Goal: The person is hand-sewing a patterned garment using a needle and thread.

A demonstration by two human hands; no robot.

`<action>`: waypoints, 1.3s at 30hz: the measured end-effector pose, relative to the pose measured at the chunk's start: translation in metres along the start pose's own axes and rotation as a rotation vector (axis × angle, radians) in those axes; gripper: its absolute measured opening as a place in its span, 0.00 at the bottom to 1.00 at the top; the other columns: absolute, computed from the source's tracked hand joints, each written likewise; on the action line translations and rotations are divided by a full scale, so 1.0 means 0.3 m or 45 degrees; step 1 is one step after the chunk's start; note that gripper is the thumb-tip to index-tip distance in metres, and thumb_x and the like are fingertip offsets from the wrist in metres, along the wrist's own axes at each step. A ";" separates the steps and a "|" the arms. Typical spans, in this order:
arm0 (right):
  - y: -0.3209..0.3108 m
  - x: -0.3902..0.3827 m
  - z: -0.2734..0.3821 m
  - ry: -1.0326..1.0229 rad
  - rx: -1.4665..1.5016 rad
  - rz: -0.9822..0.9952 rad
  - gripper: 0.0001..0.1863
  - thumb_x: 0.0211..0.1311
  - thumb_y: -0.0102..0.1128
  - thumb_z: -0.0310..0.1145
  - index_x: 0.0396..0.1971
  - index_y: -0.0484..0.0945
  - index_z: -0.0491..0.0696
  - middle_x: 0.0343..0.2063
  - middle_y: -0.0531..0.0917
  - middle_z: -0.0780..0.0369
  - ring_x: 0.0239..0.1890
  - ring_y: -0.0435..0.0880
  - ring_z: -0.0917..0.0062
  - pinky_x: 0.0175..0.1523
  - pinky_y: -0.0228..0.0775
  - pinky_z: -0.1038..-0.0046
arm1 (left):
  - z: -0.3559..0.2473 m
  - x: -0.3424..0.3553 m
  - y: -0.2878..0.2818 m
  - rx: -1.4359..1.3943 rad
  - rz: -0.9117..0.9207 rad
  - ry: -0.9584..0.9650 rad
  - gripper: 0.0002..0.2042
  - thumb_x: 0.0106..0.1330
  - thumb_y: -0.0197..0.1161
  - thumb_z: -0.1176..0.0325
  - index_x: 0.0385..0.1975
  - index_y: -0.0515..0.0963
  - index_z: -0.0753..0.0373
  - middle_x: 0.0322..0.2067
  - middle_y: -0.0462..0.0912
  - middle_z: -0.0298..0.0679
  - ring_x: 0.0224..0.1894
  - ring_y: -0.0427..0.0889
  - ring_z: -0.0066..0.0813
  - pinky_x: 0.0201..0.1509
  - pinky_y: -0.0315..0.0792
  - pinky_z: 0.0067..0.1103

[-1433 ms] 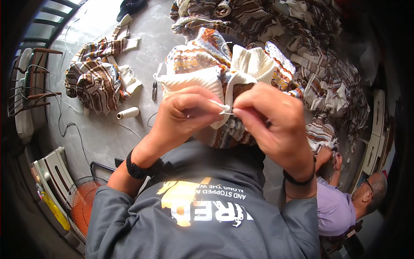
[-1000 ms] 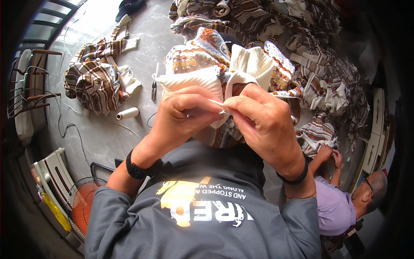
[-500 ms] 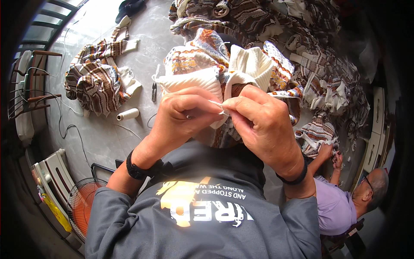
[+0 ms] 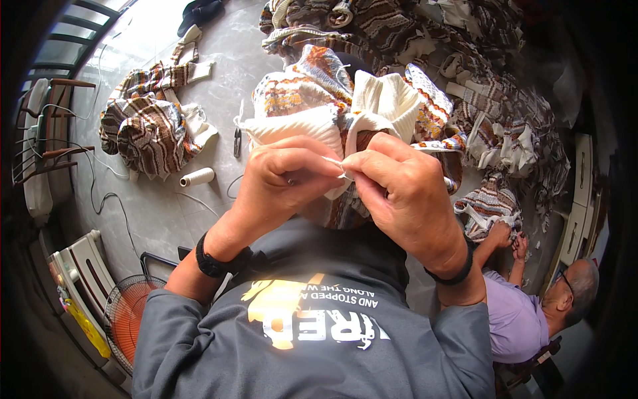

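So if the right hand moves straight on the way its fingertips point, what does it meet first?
Most likely the left hand: the right hand points leftward, its fingertips nearly touching the left's at the white thread; depth is unclear.

A pale grey polished floor (image 4: 199, 80) is seen across the upper left of the frame, brightened by daylight near the top edge. A dark metal railing (image 4: 73, 33) is set along the upper left, with a chair (image 4: 40, 146) placed below it. An orange floor fan (image 4: 129, 312) is seen at the lower left. White cabinet fronts (image 4: 578, 206) are ranged along the right edge.
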State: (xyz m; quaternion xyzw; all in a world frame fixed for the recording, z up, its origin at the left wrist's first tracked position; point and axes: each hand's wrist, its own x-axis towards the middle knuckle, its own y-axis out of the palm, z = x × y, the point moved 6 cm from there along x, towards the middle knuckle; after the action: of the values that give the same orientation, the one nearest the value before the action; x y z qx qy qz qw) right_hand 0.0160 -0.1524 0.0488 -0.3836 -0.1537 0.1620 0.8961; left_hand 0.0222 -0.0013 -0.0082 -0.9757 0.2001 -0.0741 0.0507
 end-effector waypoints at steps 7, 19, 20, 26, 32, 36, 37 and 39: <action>-0.002 0.011 0.003 -0.015 -0.041 0.011 0.06 0.50 0.65 0.19 0.29 0.80 0.44 0.24 0.79 0.59 0.25 0.81 0.64 0.29 0.72 0.70 | -0.002 0.000 0.000 0.021 -0.001 0.032 0.07 0.54 0.70 0.80 0.31 0.84 0.62 0.34 0.84 0.36 0.35 0.82 0.22 0.35 0.75 0.17; 0.004 0.019 0.010 -0.003 -0.060 0.033 0.05 0.50 0.63 0.18 0.27 0.78 0.43 0.24 0.79 0.58 0.25 0.81 0.63 0.29 0.71 0.69 | -0.013 0.001 0.000 0.084 -0.012 0.086 0.07 0.53 0.71 0.80 0.31 0.84 0.62 0.33 0.84 0.37 0.34 0.83 0.24 0.34 0.75 0.17; 0.005 0.019 0.010 -0.005 -0.060 0.034 0.05 0.50 0.63 0.18 0.27 0.78 0.43 0.24 0.79 0.58 0.25 0.81 0.63 0.29 0.71 0.69 | -0.013 0.000 -0.001 0.086 -0.013 0.086 0.07 0.53 0.71 0.80 0.31 0.84 0.62 0.33 0.84 0.37 0.34 0.83 0.24 0.34 0.75 0.17; 0.005 0.018 0.000 0.007 -0.002 0.043 0.05 0.50 0.63 0.18 0.27 0.78 0.42 0.24 0.80 0.57 0.26 0.82 0.64 0.29 0.72 0.70 | -0.014 -0.001 -0.001 0.065 -0.007 0.117 0.07 0.54 0.71 0.80 0.32 0.84 0.62 0.34 0.84 0.37 0.35 0.83 0.23 0.35 0.75 0.17; 0.005 0.024 -0.009 0.009 0.085 0.056 0.04 0.52 0.61 0.18 0.28 0.78 0.42 0.26 0.81 0.57 0.27 0.83 0.65 0.31 0.72 0.71 | 0.015 -0.006 0.001 -0.107 0.042 0.030 0.06 0.56 0.69 0.81 0.32 0.83 0.64 0.37 0.83 0.36 0.37 0.82 0.20 0.38 0.76 0.16; 0.006 0.030 -0.016 -0.002 0.146 0.054 0.04 0.53 0.60 0.18 0.28 0.78 0.41 0.26 0.81 0.56 0.29 0.83 0.63 0.33 0.72 0.70 | 0.019 -0.007 0.005 -0.155 0.060 -0.009 0.07 0.57 0.68 0.81 0.33 0.83 0.64 0.38 0.82 0.36 0.39 0.81 0.20 0.41 0.76 0.16; 0.007 0.032 -0.017 -0.015 0.164 0.055 0.03 0.54 0.60 0.19 0.29 0.77 0.41 0.26 0.80 0.56 0.29 0.83 0.63 0.34 0.72 0.69 | 0.021 -0.007 0.005 -0.186 0.056 -0.012 0.07 0.57 0.68 0.81 0.34 0.83 0.64 0.38 0.82 0.35 0.40 0.81 0.20 0.42 0.76 0.16; 0.011 0.032 -0.019 0.002 0.233 0.045 0.03 0.55 0.59 0.19 0.30 0.77 0.41 0.26 0.80 0.55 0.30 0.82 0.63 0.35 0.72 0.69 | 0.024 -0.007 0.005 -0.173 0.053 0.000 0.07 0.58 0.67 0.81 0.34 0.83 0.64 0.38 0.82 0.35 0.40 0.81 0.20 0.42 0.76 0.16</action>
State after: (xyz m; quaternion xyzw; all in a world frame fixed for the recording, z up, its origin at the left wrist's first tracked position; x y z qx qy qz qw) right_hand 0.0264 -0.1500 0.0441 -0.3028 -0.1308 0.1909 0.9245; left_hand 0.0209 -0.0015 -0.0158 -0.9725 0.2249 -0.0593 -0.0142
